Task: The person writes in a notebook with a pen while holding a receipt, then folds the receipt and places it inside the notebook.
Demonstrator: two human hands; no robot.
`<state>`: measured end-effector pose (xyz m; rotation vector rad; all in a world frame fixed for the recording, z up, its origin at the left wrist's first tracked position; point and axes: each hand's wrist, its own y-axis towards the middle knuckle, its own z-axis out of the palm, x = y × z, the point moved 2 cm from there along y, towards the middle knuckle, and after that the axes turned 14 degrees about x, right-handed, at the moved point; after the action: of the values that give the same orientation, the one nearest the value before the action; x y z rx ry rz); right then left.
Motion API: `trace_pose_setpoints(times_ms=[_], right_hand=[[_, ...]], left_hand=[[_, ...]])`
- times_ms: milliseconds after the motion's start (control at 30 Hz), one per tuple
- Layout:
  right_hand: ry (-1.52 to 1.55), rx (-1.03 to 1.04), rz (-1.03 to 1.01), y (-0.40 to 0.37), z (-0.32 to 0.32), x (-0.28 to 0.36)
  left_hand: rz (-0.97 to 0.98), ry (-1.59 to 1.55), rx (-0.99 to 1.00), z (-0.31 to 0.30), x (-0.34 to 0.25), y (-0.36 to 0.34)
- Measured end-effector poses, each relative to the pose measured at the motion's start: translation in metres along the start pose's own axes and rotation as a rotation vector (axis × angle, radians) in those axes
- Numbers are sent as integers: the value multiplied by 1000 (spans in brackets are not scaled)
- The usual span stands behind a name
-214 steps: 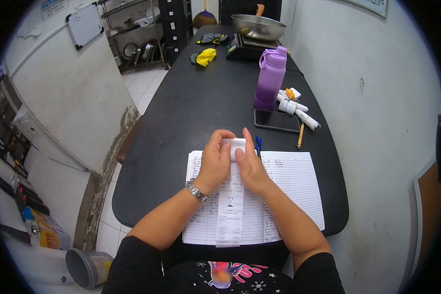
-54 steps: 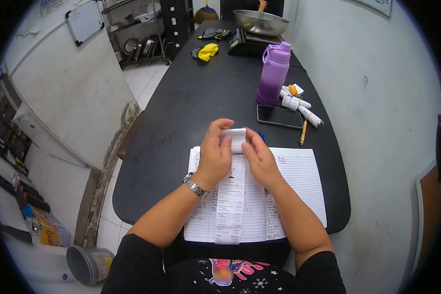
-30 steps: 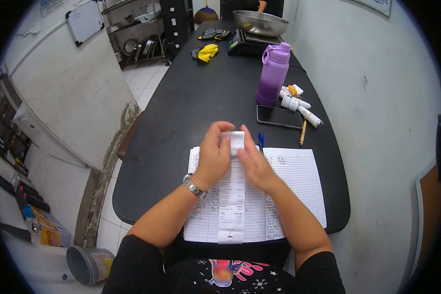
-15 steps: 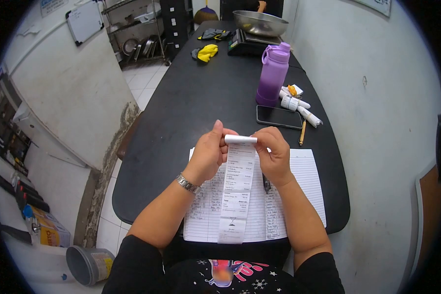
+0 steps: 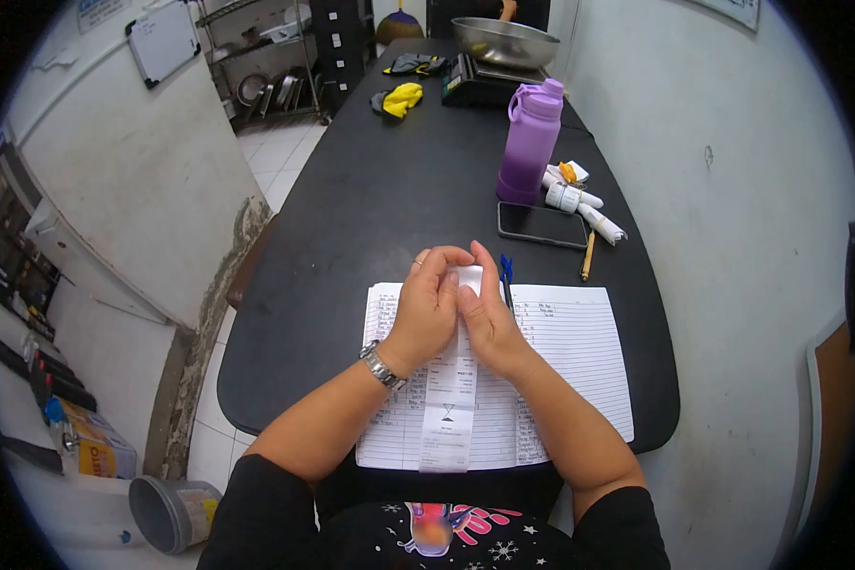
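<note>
A long printed receipt [image 5: 448, 408] hangs down over an open lined notebook [image 5: 579, 351] with handwritten columns. Its upper end is rolled up and cupped between my two hands. My left hand [image 5: 429, 306], with a ring and a metal wristwatch [image 5: 382, 365], curls around the roll from the left. My right hand [image 5: 492, 318] closes on it from the right, thumb against the paper. Fingers hide most of the roll. A pen with a blue end [image 5: 507, 271] lies on the notebook just beyond my right hand.
On the black table [image 5: 389, 190] stand a purple bottle [image 5: 530, 142] and a scale [image 5: 484, 84] bearing a metal bowl [image 5: 505, 46]. A phone [image 5: 541, 225], rolled papers [image 5: 575, 199] and a tan pen [image 5: 588, 256] lie right. Yellow-and-grey gloves [image 5: 401, 100] lie farther back.
My hands have come together around the receipt's rolled end, where before they held it apart at each side. The blue pen end now shows beside my right hand.
</note>
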<state>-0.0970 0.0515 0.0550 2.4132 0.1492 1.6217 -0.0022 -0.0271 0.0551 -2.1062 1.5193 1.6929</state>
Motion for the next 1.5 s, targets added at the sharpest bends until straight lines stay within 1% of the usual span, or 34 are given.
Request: trace_pose_setpoints(times_ms=[33, 100, 133, 200, 233, 300, 333, 400, 433, 500, 600, 700, 767, 867, 900, 967, 1067, 1167, 1200, 1300, 1433, 1500], right_hand=[[26, -40, -46, 0, 1, -3], [129, -55, 57, 3, -8, -9], [180, -63, 108, 5, -13, -11], [166, 20, 155, 6, -18, -5], [158, 61, 178, 5, -19, -3], [167, -30, 113, 5, -21, -2], [171, -75, 81, 5, -22, -2], [-13, -141, -77, 6, -26, -3], [-105, -173, -156, 7, -29, -3], [-233, -183, -215, 7, -34, -2], [-450, -175, -357, 5, -40, 8], [-629, -151, -514, 5, -43, 12], [-737, -153, -614, 6, -45, 11], [-785, -176, -621, 5, -46, 15], [-751, -155, -581, 5, -46, 14], [-681, -117, -502, 6, -46, 9], [-174, -193, -205, 7, -39, -2], [108, -47, -86, 9, -32, -13], [-34, 16, -116, 12, -23, -15], [42, 117, 158, 4, -9, -19], [139, 136, 201, 6, -11, -9], [157, 1, 103, 2, 4, -5]], left_hand=[[-29, -23, -9, 0, 2, -1], [-84, -67, -32, -3, 2, 0], [-70, -41, -59, -5, 2, 0], [-40, 9, -110, -8, 0, 0], [-61, -63, -91, -8, 0, 0], [-102, -206, -56, -10, -3, 1], [-167, -283, 1, -12, -3, 2], [-295, -437, 115, -17, -2, 5], [-340, -569, 111, -16, 1, 6], [-427, -834, 103, -14, 7, 7], [-444, -982, 113, -20, 4, 6], [-458, -1110, 169, -25, 9, 6], [-507, -1055, 163, -25, 4, 6], [-543, -1050, 167, -25, 2, 6], [-548, -1060, 171, -24, 3, 6], [-467, -871, 179, -25, 10, 6], [-336, -583, 135, -26, 8, 6], [-210, -386, 76, -20, 7, 5], [-174, -333, 59, -19, 7, 4], [-65, -154, -40, -19, 2, 3], [-43, -118, -87, -14, 6, 3], [-13, -87, -88, -3, 2, 0]])
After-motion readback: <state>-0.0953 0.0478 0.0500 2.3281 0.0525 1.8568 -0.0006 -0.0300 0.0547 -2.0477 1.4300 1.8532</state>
